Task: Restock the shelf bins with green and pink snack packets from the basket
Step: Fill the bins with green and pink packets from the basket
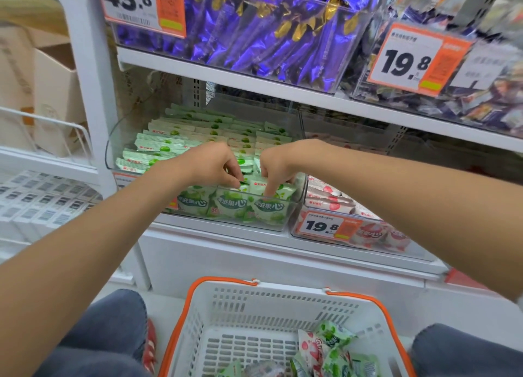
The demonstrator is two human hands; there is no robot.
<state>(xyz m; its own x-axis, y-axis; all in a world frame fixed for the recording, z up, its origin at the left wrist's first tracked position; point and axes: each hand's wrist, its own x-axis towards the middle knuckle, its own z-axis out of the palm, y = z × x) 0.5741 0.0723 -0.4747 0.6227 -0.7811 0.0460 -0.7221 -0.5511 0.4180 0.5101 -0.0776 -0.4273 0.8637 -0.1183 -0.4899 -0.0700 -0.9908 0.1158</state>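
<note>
A clear shelf bin (285, 224) holds rows of green snack packets (161, 144). Both hands reach into its front part. My left hand (209, 164) pinches the top of a green packet (244, 187) with fingers pointing down. My right hand (278, 164) presses its fingers down among the green packets at the front row (268, 208). To the right, a second clear bin (418, 252) holds pink packets (328, 200). Below, a white basket with orange handles (226, 320) holds several green packets (332, 334) and a pink packet (310, 348) in its near right corner.
The shelf above carries bins of purple wrapped snacks (268, 28) and price tags (407, 60). A white wire rack (70, 139) and boxes stand at the left. My knees in jeans (113, 334) flank the basket on the floor.
</note>
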